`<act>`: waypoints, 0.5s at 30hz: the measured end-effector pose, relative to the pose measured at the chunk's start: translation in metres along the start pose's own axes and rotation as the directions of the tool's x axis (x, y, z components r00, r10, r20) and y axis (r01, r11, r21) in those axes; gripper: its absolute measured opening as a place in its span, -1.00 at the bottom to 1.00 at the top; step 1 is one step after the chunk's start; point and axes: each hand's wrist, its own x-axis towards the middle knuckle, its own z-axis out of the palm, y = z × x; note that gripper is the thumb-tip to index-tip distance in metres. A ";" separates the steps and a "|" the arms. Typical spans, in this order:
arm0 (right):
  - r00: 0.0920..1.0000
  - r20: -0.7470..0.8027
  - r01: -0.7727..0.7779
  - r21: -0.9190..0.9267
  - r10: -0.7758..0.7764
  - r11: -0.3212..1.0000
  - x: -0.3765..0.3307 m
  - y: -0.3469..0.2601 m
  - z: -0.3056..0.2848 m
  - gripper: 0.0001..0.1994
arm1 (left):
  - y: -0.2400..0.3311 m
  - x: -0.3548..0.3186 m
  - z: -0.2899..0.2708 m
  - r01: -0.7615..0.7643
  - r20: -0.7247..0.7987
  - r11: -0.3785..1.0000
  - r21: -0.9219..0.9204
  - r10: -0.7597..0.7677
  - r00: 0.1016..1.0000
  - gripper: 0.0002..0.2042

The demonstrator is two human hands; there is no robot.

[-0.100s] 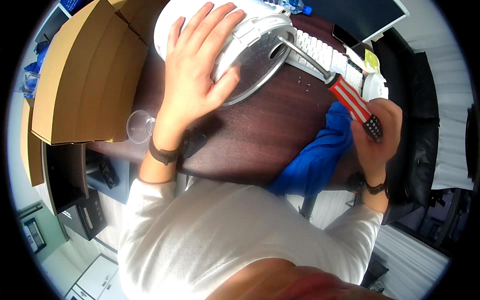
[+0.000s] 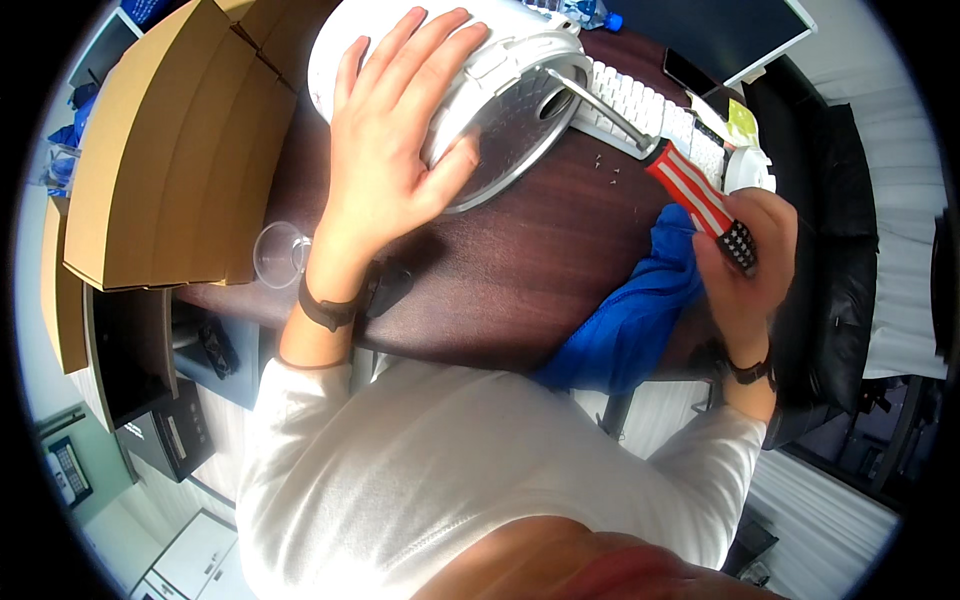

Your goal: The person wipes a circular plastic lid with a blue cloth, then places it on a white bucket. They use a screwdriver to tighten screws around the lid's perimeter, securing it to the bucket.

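Observation:
A white rounded appliance (image 2: 510, 62) lies on its side at the far middle of the dark table, its dark round end with a pale rim facing right. My left hand (image 2: 405, 130) rests on its side, fingers spread and lying flat, thumb reaching over the rim. In my right hand (image 2: 755, 255) is a screwdriver (image 2: 690, 185) with a red-and-white striped, starred handle, gripped near the butt. Its metal shaft points up and left, the tip over the edge of the appliance's round end. Whether the tip touches it, I cannot tell.
Several tiny screws (image 2: 607, 168) lie on the table (image 2: 490, 270). A white keyboard (image 2: 635, 105) stands behind, a blue cloth (image 2: 630, 320) hangs over the front edge. Left are a clear cup (image 2: 281, 254) and cardboard boxes (image 2: 170, 150); a monitor (image 2: 710, 30) is at the back.
My right hand and the screwdriver have shifted slightly left and up. My left hand and the appliance have stayed in place.

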 end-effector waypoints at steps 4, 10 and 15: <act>1.000 0.009 0.025 -0.045 -0.024 0.999 0.001 0.000 0.001 -0.59 | 0.000 -0.001 -0.001 0.001 -0.001 1.000 -0.004 -0.001 1.000 -0.34; 1.000 0.000 0.016 -0.038 -0.016 0.999 -0.003 -0.003 0.001 -0.59 | 0.000 -0.001 -0.001 -0.013 -0.007 1.000 0.000 0.013 1.000 -0.34; 1.000 0.007 0.029 -0.061 -0.029 0.998 -0.002 -0.008 0.005 -0.59 | 0.001 0.000 -0.002 -0.014 -0.005 1.000 0.001 0.014 1.000 -0.34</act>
